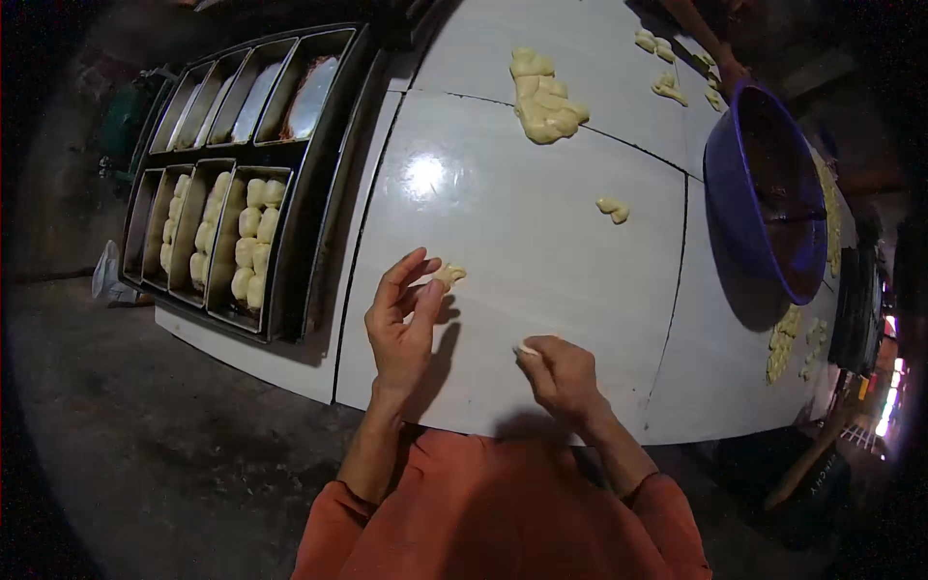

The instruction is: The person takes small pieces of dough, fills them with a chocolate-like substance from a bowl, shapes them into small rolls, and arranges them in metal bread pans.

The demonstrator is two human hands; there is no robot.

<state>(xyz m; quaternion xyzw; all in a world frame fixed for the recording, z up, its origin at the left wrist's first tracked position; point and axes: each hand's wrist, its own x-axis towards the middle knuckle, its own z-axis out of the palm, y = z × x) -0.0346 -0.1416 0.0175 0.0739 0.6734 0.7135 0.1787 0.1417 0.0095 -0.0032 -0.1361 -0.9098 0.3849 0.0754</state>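
Note:
My left hand (398, 324) is raised over the white tabletop, fingers curved and apart. Right by its thumb and fingertips is a small lump of pale dough (452, 275); whether they touch it I cannot tell. To the right, near the table's front edge, my right hand (563, 379) is closed, with a bit of pale dough (527, 349) showing at its thumb and finger. A small twisted dough piece (613, 209) lies farther right. Toward the far side sits a large, uneven mass of dough (546, 101).
At left, a dark rack of metal loaf pans (277, 174) overhangs the table; several front pans hold dough balls (253, 227). A purple basin (720, 184) stands at right. Another person's arm (706, 39) reaches in at the far right, near more dough pieces (669, 89).

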